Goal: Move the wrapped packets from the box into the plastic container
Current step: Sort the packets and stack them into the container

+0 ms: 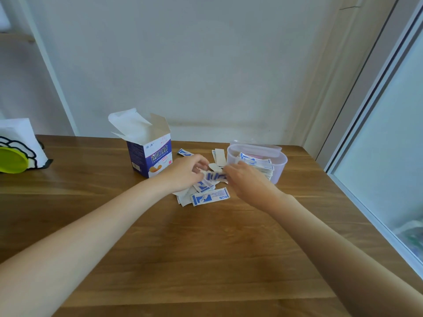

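Both hands over pile: left hand point(185, 172) and right hand point(246, 179) pinch same packet point(215, 176) between them. More packets point(209, 196) beneath; container point(256, 162) just beyond right hand, part-filled; box point(150, 154) beside left. Mid-transfer; next, probably carry packet right into container.

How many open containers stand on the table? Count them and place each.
2. The cardboard box stands left of centre, flaps up; the plastic container stands to its right, packets inside. None seems hidden.

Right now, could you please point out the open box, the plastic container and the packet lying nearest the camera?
open box point(150, 160): head view, on its printed front face.
plastic container point(279, 167): head view, on its right outer wall.
nearest packet point(210, 197): head view, on its middle.
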Available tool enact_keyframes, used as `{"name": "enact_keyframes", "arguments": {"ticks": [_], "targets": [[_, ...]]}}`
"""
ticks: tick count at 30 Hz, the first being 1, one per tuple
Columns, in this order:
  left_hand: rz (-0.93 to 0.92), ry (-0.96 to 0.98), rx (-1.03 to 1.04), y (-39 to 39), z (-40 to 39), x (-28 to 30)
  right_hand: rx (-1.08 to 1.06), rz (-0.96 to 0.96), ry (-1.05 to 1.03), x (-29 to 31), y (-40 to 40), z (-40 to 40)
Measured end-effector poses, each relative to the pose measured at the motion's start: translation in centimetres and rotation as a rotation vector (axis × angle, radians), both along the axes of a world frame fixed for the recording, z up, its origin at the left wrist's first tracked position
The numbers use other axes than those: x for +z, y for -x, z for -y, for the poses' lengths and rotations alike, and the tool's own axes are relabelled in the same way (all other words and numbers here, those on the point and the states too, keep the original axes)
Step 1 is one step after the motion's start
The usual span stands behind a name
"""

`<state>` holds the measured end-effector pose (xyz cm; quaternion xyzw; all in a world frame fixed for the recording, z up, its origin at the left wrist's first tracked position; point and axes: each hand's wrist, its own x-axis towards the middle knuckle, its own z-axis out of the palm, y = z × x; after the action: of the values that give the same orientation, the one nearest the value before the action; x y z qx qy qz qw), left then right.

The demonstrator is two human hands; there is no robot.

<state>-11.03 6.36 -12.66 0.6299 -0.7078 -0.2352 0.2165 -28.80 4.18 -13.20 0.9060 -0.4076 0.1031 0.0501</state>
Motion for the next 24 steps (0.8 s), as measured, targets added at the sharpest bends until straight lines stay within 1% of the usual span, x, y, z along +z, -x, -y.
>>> {"name": "enact_keyframes", "arguments": {"ticks": [3,5,8,14,16,18,21,24], "targets": [[0.318,0.001,-0.113,-1.5,0.7,-0.5,0.023,-0.107,-0.186,-0.5,1.2,-0.4],[0.442,-0.05,-0.182,-1.3,1.2,-1.3,0.026,-0.168,-0.235,-1.3,1.6,-0.9],[0.507,-0.042,-0.209,-0.5,2.0,-2.3,0.02,-0.108,-0.211,-2.0,1.7,-1.1],[0.649,-0.025,-0.28,0.1,2.9,-0.9,0.027,-0.032,-0.23,-2.4,1.8,-0.9],[0.587,0.037,-0.248,0.1,3.1,-0.7,0.021,0.023,-0.265,-2.5,1.9,-0.8],[0.446,0.12,-0.165,-0.1,3.3,-0.1,0.01,0.123,-0.301,-2.3,2.0,-0.5],[0.213,0.192,-0.068,-0.4,3.2,1.0,-0.041,0.336,-0.376,-1.5,1.8,0.0],[0.024,0.208,0.009,-0.1,2.7,2.1,-0.121,0.534,-0.46,-0.5,1.2,0.1]]}}
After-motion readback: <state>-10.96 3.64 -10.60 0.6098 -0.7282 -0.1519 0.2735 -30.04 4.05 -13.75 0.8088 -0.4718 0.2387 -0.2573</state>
